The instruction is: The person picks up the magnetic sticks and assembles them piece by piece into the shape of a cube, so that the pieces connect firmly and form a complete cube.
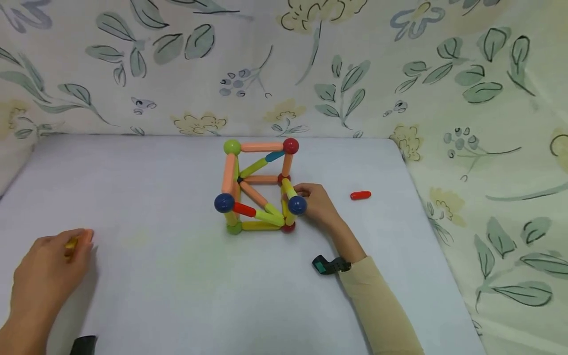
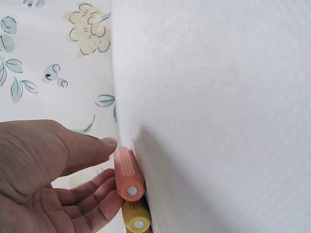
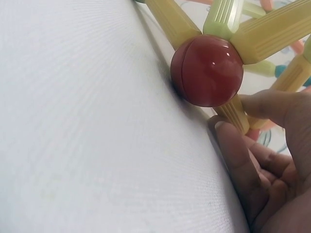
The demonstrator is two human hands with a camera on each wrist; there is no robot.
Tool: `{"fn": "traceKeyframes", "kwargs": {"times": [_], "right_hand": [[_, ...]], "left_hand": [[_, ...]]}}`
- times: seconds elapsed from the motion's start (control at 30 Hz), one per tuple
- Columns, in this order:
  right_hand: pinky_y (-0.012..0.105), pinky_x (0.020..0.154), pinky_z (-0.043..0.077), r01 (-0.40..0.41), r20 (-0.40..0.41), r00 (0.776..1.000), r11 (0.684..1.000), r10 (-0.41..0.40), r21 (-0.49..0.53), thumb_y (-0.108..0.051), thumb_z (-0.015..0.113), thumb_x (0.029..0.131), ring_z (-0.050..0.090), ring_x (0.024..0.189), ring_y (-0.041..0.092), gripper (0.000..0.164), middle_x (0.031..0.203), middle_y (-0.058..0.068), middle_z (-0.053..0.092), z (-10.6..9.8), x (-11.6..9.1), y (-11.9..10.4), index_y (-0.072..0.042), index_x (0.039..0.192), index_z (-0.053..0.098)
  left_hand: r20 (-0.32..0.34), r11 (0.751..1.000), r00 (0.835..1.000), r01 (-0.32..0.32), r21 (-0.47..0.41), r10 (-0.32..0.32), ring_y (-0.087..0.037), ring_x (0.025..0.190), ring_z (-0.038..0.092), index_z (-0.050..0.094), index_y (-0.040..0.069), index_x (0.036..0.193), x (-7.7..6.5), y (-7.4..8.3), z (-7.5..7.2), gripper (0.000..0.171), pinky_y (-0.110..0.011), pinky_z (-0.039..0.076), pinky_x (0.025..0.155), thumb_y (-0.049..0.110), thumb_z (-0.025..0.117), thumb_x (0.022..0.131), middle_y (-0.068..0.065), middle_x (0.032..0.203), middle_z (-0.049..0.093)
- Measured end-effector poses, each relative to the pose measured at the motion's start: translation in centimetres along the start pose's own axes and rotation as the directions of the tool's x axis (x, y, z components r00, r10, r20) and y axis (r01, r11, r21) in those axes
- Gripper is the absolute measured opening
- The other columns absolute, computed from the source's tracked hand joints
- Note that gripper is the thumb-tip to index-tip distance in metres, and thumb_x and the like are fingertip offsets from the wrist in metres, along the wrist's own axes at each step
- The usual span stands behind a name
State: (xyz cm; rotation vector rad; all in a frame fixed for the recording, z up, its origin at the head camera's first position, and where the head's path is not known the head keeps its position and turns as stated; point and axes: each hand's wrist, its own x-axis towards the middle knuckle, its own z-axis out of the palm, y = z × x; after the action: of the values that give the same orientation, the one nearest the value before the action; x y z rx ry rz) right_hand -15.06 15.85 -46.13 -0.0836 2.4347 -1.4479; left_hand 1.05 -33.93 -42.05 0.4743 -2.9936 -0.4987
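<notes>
A cube-like frame of magnetic rods and balls (image 1: 262, 147) stands in the middle of the white table, with orange, yellow, lime, red and blue parts. At its right side my right hand (image 1: 317, 204) pinches a yellow rod (image 3: 235, 114) low down, between thumb and fingers. That rod meets a red ball (image 3: 206, 70) resting at the table surface. Over at the left, my left hand (image 1: 49, 268) has thumb and fingers about an orange rod (image 2: 129, 177). A yellow rod (image 2: 136, 216) lies right beside it, partly behind the fingers in the head view.
A loose red rod (image 1: 361, 195) lies to the right of the frame. The white table (image 1: 168, 296) ends at the back and right against a floral cloth (image 1: 266, 64). A black band (image 1: 330, 265) circles the right wrist.
</notes>
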Motion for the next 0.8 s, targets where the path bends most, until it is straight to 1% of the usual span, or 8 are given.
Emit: {"fn": "traceKeyframes", "kwargs": {"times": [0.13, 0.3, 0.4, 0.53, 0.6, 0.67, 0.73, 0.8], "right_hand": [[0.031, 0.087, 0.056, 0.010, 0.008, 1.000, 1.000, -0.010, 0.001, -0.036, 0.079, 0.095, 0.063, 0.103, 0.025, 0.043, 0.110, 0.010, 0.075, 0.1, -0.2, 0.0, -0.006, 0.125, 0.073], [0.031, 0.087, 0.057, 0.036, 0.005, 0.999, 0.999, -0.036, -0.002, -0.032, 0.078, 0.097, 0.064, 0.102, 0.026, 0.041, 0.110, 0.012, 0.076, 0.2, -0.1, -0.1, -0.004, 0.126, 0.073], [0.031, 0.088, 0.056, 0.046, 0.004, 0.999, 0.999, -0.046, -0.008, -0.032, 0.078, 0.097, 0.063, 0.103, 0.026, 0.040, 0.111, 0.012, 0.075, 0.3, 0.0, -0.2, -0.004, 0.125, 0.073], [0.034, 0.090, 0.055, 0.042, -0.003, 0.999, 0.999, -0.042, -0.023, -0.036, 0.079, 0.096, 0.061, 0.106, 0.027, 0.042, 0.114, 0.012, 0.074, 0.3, 0.0, -0.2, -0.005, 0.124, 0.074], [0.035, 0.090, 0.054, 0.032, -0.010, 0.999, 0.999, -0.033, -0.028, -0.039, 0.079, 0.095, 0.060, 0.106, 0.026, 0.042, 0.113, 0.011, 0.074, 0.3, 0.0, -0.2, -0.006, 0.122, 0.074], [0.036, 0.089, 0.055, 0.024, -0.016, 1.000, 0.999, -0.025, -0.030, -0.039, 0.080, 0.094, 0.060, 0.104, 0.027, 0.042, 0.111, 0.010, 0.075, 0.2, 0.0, -0.2, -0.007, 0.120, 0.075], [0.035, 0.087, 0.054, 0.029, -0.017, 0.999, 0.999, -0.029, -0.026, -0.039, 0.080, 0.094, 0.060, 0.103, 0.027, 0.041, 0.109, 0.010, 0.075, 0.2, 0.0, -0.2, -0.008, 0.119, 0.075], [0.034, 0.087, 0.054, 0.035, -0.014, 0.999, 0.999, -0.036, -0.026, -0.039, 0.080, 0.094, 0.060, 0.103, 0.026, 0.041, 0.109, 0.010, 0.075, 0.2, 0.0, -0.2, -0.007, 0.119, 0.075]], "left_hand": [[0.049, 1.000, 0.999, -0.019, -0.009, 0.020, -0.050, 0.094, 0.065, 0.063, -0.010, 0.131, 0.0, -0.3, -0.3, 0.055, -0.056, 0.048, 0.065, 0.040, 0.057, 0.109, -0.034, 0.111, 0.069], [0.059, 1.000, 0.998, -0.029, 0.000, 0.029, -0.052, 0.098, 0.065, 0.062, -0.010, 0.131, -0.1, 0.6, -0.6, 0.056, -0.056, 0.050, 0.067, 0.040, 0.061, 0.108, -0.035, 0.115, 0.068], [0.112, 0.999, 0.993, -0.038, 0.029, 0.034, -0.051, 0.097, 0.065, 0.062, -0.011, 0.132, 0.1, 1.1, -1.0, 0.054, -0.050, 0.049, 0.062, 0.037, 0.064, 0.106, -0.036, 0.118, 0.065], [0.196, 0.994, 0.977, -0.091, 0.053, 0.079, -0.052, 0.100, 0.064, 0.064, -0.010, 0.133, 0.8, 1.1, -0.9, 0.058, -0.053, 0.049, 0.062, 0.041, 0.064, 0.106, -0.038, 0.123, 0.061], [0.211, 0.990, 0.969, -0.138, 0.030, 0.129, -0.054, 0.103, 0.063, 0.066, -0.009, 0.132, 1.1, 1.2, -0.6, 0.060, -0.059, 0.049, 0.065, 0.046, 0.061, 0.107, -0.039, 0.125, 0.061], [0.212, 0.982, 0.959, -0.190, -0.017, 0.189, -0.054, 0.105, 0.064, 0.068, -0.007, 0.131, 1.3, 1.5, -0.3, 0.063, -0.065, 0.048, 0.079, 0.051, 0.056, 0.108, -0.037, 0.125, 0.065], [0.213, 0.971, 0.948, -0.228, -0.070, 0.238, -0.052, 0.106, 0.064, 0.069, -0.004, 0.131, 1.4, 2.3, -0.4, 0.058, -0.069, 0.039, 0.093, 0.048, 0.056, 0.109, -0.032, 0.121, 0.069], [0.202, 0.959, 0.939, -0.259, -0.114, 0.277, -0.049, 0.106, 0.067, 0.069, -0.001, 0.131, 1.5, 3.2, -0.7, 0.053, -0.072, 0.031, 0.098, 0.046, 0.056, 0.109, -0.027, 0.119, 0.073]]}}
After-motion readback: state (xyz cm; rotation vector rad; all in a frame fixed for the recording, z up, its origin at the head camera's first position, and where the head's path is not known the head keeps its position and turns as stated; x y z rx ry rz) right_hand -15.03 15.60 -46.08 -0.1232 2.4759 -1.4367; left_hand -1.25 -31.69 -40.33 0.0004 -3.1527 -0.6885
